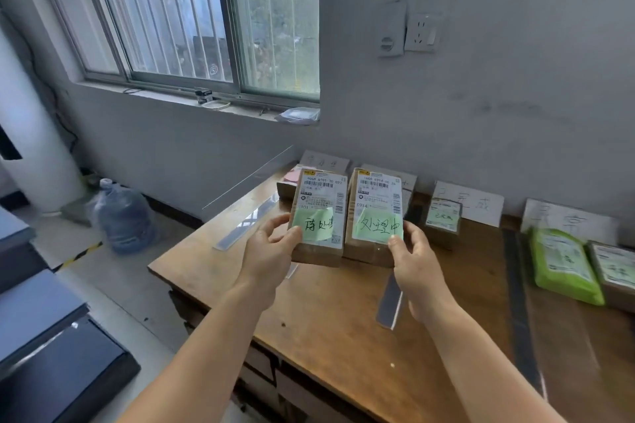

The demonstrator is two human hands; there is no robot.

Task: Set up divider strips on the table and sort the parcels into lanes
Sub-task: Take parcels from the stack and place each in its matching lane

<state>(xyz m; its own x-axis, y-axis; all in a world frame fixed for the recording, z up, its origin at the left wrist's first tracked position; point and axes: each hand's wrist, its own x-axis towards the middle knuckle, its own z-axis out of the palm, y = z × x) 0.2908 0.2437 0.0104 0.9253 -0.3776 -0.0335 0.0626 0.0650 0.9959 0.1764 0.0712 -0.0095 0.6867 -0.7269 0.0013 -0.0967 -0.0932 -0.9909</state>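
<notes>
Grey-walled room, barred window up left, wooden table pushed against the wall. I've got a parcel in each hand, both lifted and tilted toward the camera. My left hand has fingers curled round the near left corner of the left parcel, thumb pressed on its green note. My right hand clamps the near right corner of the right parcel, thumb on that green note too. The two boxes sit side by side, edges nearly touching.

Divider strips already down: one grey strip far left, a short strip below my right hand, a long dark strip further right. White label cards lean on the wall behind each lane. A small box sits in the third lane; a green mailer and another parcel lie right of the dark strip.

Step in hand, I reckon: read the notes, match each to its card. To do it well, I'd lower each box flat inside its own lane, clear of the strips so none gets nudged, label up. The left cards are partly hidden, so check before dropping.
</notes>
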